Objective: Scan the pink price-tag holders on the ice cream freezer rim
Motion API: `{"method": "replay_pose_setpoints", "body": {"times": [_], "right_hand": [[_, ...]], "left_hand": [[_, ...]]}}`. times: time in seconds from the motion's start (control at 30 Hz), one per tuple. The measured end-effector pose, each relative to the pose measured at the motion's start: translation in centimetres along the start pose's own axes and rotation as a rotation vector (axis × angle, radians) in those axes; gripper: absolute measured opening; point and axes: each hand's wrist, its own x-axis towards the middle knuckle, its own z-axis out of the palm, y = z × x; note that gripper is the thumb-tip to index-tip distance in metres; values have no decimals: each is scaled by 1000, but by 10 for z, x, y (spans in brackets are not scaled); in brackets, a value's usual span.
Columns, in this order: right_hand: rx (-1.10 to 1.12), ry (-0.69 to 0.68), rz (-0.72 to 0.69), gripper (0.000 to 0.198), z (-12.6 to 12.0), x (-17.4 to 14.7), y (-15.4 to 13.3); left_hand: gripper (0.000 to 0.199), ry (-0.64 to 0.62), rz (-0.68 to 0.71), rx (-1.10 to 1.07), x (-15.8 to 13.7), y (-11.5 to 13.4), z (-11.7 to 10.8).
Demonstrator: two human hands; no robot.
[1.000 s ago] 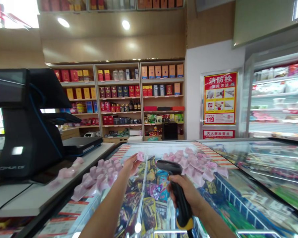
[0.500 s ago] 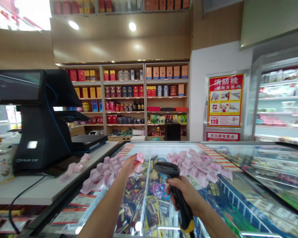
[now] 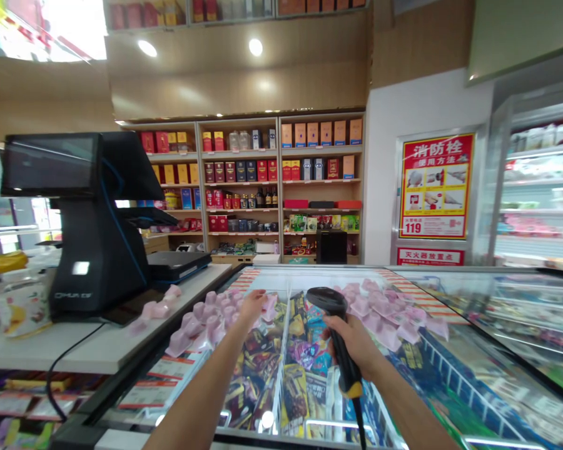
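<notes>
The black scanner (image 3: 343,355) is held in the right hand's (image 3: 356,342) wrapped fingers over the freezer (image 3: 274,276). Leftward, the left hand (image 3: 252,307) is at a pink piece (image 3: 271,307), its grip unclear. Pink clusters (image 3: 206,320) lie left and right; farther left, a terminal (image 3: 98,250) stands on the desk (image 3: 70,351).

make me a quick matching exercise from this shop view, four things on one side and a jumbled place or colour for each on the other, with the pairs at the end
Things
1. scanner
2. poster
3. terminal
4. pink pieces

Places and looks
A. stands on the white counter
B. lie mostly in clusters near the hands
C. gripped in the right hand
D. red and yellow, on the wall

Pairs: 1-C, 2-D, 3-A, 4-B
</notes>
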Motion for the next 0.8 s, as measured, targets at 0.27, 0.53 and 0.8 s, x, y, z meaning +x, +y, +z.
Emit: {"method": "replay_pose_setpoints", "body": {"times": [0.27, 0.53, 0.8], "right_hand": [[63, 146, -8, 17, -13, 28, 9], [79, 301, -21, 20, -69, 22, 20], [108, 376, 13, 20, -111, 5, 27]], "left_hand": [[25, -26, 289, 609, -37, -18, 1], [33, -22, 320, 889, -44, -15, 2], [37, -88, 391, 771, -60, 11, 65]]}}
